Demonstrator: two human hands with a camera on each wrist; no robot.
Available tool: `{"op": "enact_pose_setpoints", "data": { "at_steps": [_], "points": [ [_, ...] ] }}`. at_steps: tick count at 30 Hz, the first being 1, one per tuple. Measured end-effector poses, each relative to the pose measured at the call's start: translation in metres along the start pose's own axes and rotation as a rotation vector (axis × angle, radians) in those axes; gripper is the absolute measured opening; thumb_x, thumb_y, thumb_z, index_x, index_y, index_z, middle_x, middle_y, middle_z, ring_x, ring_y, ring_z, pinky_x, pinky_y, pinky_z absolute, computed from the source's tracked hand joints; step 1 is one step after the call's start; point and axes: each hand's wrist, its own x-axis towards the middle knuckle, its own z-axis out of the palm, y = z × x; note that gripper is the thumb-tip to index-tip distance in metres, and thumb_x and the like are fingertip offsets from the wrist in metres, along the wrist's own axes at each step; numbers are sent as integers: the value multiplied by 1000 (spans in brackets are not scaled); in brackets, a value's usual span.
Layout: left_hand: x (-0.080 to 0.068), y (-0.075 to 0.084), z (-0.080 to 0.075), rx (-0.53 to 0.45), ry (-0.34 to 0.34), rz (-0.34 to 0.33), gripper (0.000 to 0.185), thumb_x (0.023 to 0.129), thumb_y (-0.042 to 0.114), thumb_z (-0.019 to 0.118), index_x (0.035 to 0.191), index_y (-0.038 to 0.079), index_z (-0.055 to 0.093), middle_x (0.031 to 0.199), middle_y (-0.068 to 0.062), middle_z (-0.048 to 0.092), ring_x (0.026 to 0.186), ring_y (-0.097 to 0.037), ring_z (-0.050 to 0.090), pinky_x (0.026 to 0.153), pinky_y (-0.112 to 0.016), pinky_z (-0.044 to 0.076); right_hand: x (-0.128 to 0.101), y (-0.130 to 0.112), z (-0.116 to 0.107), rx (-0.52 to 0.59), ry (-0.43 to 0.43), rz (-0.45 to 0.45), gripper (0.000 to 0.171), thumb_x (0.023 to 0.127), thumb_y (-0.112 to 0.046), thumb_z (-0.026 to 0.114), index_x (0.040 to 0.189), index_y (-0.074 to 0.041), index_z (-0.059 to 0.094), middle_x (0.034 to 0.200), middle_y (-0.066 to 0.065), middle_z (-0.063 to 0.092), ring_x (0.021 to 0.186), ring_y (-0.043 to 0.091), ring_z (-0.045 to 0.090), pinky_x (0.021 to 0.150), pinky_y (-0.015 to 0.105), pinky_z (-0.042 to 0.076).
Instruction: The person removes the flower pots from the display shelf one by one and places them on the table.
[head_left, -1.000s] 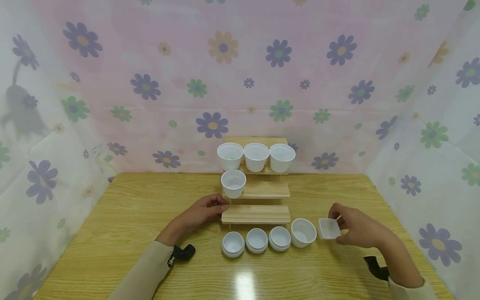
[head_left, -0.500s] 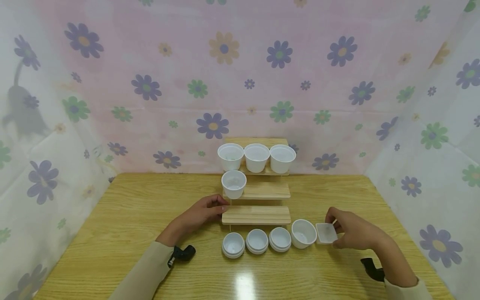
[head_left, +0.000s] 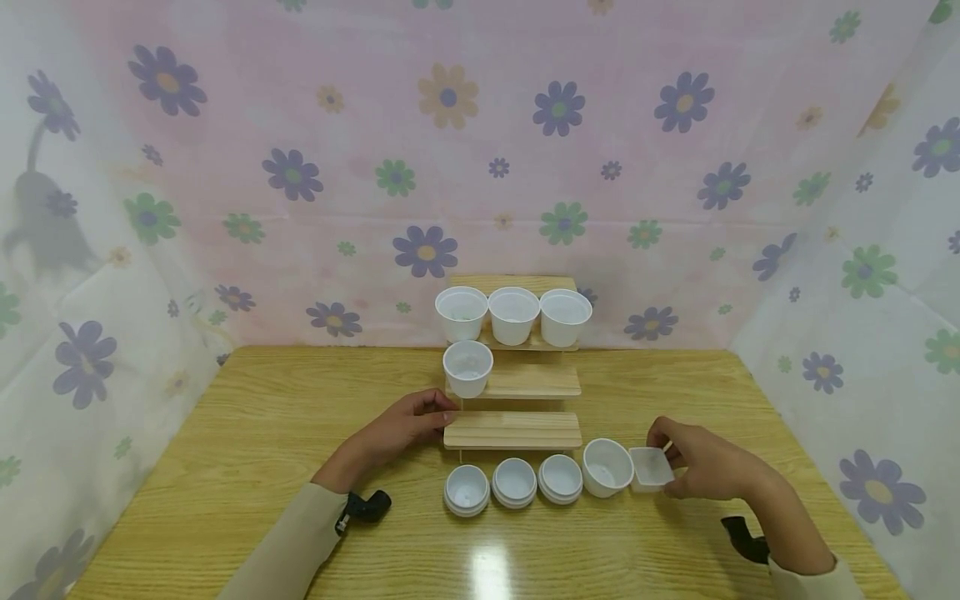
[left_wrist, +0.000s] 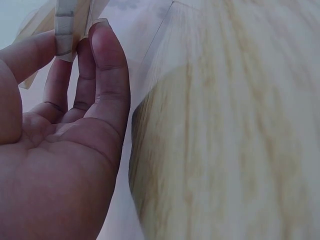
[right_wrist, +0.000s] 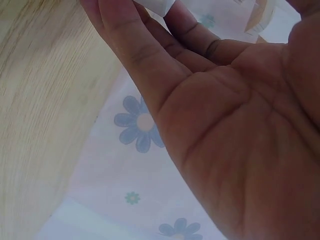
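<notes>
At row's right end, head view: right hand pinched square cup just beside round cup; sideways nudge could have tipped latter. Left hand gripped lowest shelf; tug could have toppled upper cups. Left wrist view: finger undersides at shelf edge, hidden from head. Right wrist view: palm, only square cup's corner.

The left grip pinches a wooden board.

Left: plain beige cloth sleeve, black elbow-shaped wrist fitting. Right: matching beige cloth cuff, second black bent fitting.
</notes>
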Motion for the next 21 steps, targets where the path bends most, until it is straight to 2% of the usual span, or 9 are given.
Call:
{"op": "enact_pose_setpoints", "data": {
  "at_steps": [7, 10, 13, 18, 21],
  "points": [
    [0, -1, 0, -5, 1, -8, 29, 108, 27, 65, 124, 3, 64, 129, -10, 62, 115, -25, 59, 97, -39, 56, 0, 0, -1, -12, -7, -20, 56, 82, -3, 88, 126, 3, 54, 124, 19, 63, 109, 39, 70, 87, 40, 61],
    [0, 0, 0, -6, 2, -9, 29, 108, 27, 65, 125, 3, 64, 129, -10, 63, 116, -25, 59, 97, -39, 56, -1, -3, -1, -45, -6, -29, 64, 84, -8, 88, 135, 6, 52, 130, 23, 61, 111, 40, 68, 89, 46, 60],
    [0, -1, 0, -5, 0, -8, 29, 108, 27, 65, 125, 3, 64, 128, -11, 63, 115, -25, 60, 96, -38, 56, -3, -8, -1, -90, 9, -40, 70, 88, -19, 86, 142, 6, 50, 132, 20, 62, 116, 41, 65, 92, 55, 57],
    [0, 0, 0, 2, 0, -8, 29, 108, 27, 65, 125, 3, 64, 127, -11, 63, 114, -25, 60, 97, -38, 56, -6, -14, -3, -165, 99, -72, 75, 93, -40, 83, 147, 0, 50, 135, 17, 63, 125, 44, 60, 97, 65, 52],
    [0, 1, 0, 2, 2, -10, 30, 108, 27, 65, 125, 3, 64, 127, -11, 63, 114, -25, 60, 96, -38, 56, -5, -17, -3, -214, 183, -94, 74, 95, -45, 81, 148, -1, 51, 139, 19, 62, 128, 44, 60, 99, 65, 52]
  ]
}}
